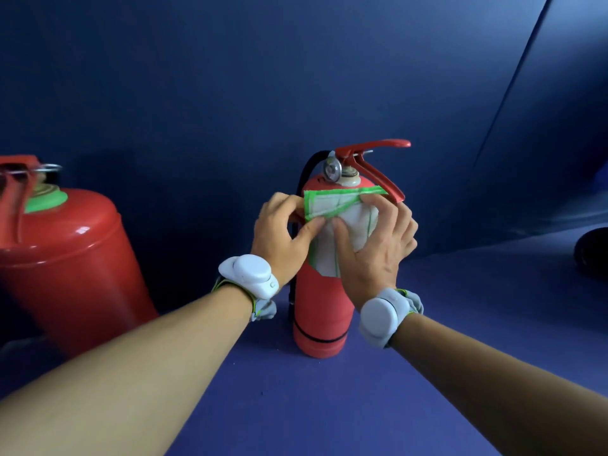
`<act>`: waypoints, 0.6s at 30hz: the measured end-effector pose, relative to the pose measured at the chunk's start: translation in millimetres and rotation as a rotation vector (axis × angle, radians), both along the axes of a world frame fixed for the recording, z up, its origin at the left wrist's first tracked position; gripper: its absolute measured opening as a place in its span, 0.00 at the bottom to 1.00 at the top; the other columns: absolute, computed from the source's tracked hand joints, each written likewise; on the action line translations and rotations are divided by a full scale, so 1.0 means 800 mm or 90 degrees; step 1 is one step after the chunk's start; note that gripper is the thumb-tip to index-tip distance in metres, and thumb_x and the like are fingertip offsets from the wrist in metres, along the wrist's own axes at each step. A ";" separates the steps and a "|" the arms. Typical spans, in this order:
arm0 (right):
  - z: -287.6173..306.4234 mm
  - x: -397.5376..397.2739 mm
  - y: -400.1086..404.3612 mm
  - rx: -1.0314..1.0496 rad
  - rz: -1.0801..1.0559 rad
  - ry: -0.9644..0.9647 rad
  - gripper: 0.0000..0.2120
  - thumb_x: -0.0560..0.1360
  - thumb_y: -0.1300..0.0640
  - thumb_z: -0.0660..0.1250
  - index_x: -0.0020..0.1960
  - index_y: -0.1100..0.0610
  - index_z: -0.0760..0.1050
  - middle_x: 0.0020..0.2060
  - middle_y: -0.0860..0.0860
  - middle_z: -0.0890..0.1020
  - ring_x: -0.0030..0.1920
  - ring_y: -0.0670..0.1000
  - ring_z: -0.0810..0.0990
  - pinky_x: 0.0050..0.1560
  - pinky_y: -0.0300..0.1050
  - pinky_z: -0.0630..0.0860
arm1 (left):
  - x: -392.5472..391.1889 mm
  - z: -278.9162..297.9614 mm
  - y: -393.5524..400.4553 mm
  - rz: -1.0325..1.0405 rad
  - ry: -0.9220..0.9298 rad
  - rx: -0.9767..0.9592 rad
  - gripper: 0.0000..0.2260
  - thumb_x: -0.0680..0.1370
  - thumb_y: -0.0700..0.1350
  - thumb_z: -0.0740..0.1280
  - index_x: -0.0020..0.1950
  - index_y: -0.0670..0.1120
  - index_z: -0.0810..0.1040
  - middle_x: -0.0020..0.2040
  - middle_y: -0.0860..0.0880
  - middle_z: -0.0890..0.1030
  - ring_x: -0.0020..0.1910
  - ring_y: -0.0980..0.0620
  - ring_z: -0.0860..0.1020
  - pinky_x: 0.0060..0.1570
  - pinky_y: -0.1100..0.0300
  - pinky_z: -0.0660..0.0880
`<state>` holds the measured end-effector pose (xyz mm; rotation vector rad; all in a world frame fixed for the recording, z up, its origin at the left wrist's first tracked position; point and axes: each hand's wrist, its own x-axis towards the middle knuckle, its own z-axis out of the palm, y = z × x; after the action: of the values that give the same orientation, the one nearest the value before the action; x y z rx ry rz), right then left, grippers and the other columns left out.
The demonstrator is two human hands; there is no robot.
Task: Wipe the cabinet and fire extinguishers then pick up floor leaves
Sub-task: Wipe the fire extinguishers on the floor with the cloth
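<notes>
Fingers (pixel 342 238) of both hands on cloth (pixel 332 209), extinguisher (pixel 320 311) shoulder hidden.

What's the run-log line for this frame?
step: wiping small extinguisher | left hand: pinches cloth edge | right hand: presses cloth on cylinder | large extinguisher: left, untouched | leaves: none in view
</notes>
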<state>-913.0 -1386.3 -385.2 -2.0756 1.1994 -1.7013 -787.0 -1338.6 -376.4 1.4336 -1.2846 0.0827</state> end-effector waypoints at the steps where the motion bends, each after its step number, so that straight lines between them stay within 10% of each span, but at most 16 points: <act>1: -0.001 -0.002 0.000 -0.004 -0.001 0.008 0.19 0.76 0.44 0.67 0.64 0.47 0.69 0.61 0.48 0.69 0.60 0.49 0.63 0.60 0.46 0.57 | 0.002 0.003 -0.003 0.010 0.010 -0.011 0.10 0.74 0.53 0.69 0.47 0.47 0.79 0.44 0.53 0.72 0.43 0.53 0.74 0.48 0.58 0.74; 6: 0.004 -0.007 -0.007 0.014 -0.006 -0.013 0.17 0.78 0.41 0.60 0.64 0.45 0.71 0.62 0.49 0.67 0.58 0.48 0.63 0.64 0.53 0.60 | -0.005 0.022 -0.024 0.133 0.091 -0.047 0.04 0.76 0.44 0.71 0.47 0.44 0.78 0.38 0.54 0.67 0.34 0.60 0.68 0.37 0.73 0.64; 13: 0.015 0.004 -0.036 0.245 0.235 -0.193 0.52 0.61 0.27 0.72 0.77 0.46 0.56 0.75 0.43 0.64 0.74 0.44 0.65 0.74 0.53 0.63 | -0.007 0.037 -0.054 0.235 0.300 -0.010 0.05 0.78 0.48 0.69 0.51 0.49 0.78 0.46 0.46 0.79 0.38 0.54 0.75 0.37 0.68 0.67; 18: 0.017 0.008 -0.048 0.194 0.269 -0.168 0.46 0.61 0.32 0.75 0.73 0.45 0.63 0.74 0.45 0.66 0.74 0.44 0.64 0.73 0.51 0.65 | -0.005 0.063 -0.056 0.264 0.345 -0.022 0.13 0.75 0.48 0.71 0.57 0.51 0.74 0.38 0.57 0.76 0.37 0.59 0.75 0.35 0.69 0.67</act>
<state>-906.4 -1424.5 -371.5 -1.7083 0.8083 -1.4345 -791.1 -1383.5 -325.6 1.5381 -0.5367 -0.0086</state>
